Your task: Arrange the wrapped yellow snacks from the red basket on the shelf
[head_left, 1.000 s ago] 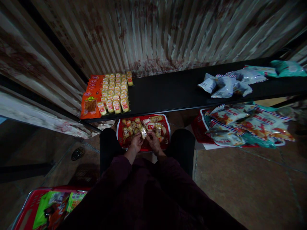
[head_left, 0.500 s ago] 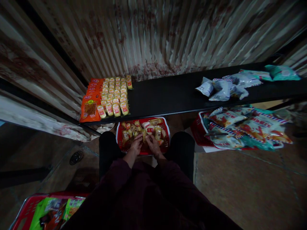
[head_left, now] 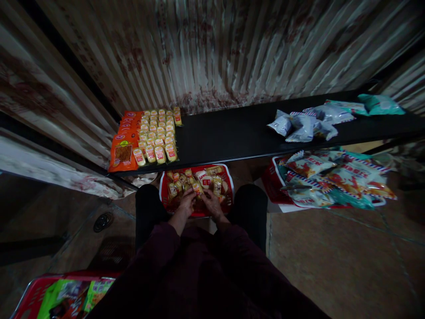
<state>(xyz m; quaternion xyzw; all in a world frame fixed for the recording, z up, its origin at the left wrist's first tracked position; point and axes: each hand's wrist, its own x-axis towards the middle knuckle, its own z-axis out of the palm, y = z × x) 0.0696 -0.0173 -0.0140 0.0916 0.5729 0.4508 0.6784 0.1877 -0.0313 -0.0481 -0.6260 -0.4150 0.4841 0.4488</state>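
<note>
Between my knees stands a red basket (head_left: 230, 173) with a white rim, holding several small wrapped cakes. My left hand (head_left: 187, 202) and my right hand (head_left: 212, 204) are over its near half, fingers closed on a yellow wrapped cake (head_left: 197, 188) from both sides. Its red and orange label faces up. Behind the basket, on the black shelf (head_left: 219, 137), rows of yellow wrapped cakes (head_left: 160, 153) stand beside a column of overlapping orange packets (head_left: 123, 151). One cake (head_left: 177, 116) sits apart at the back right of those rows.
Silver-white and teal bags (head_left: 303, 126) lie on the right part of the shelf. Below it, a second red basket (head_left: 272, 184) is heaped with snack bags. A third red basket (head_left: 31, 294) with green packets is at the lower left. Pleated fabric (head_left: 212, 53) hangs behind the shelf.
The cake between my hands has turned from edge-on, so its label now shows. The whole view has shifted slightly, while the items on the shelf keep their arrangement.
</note>
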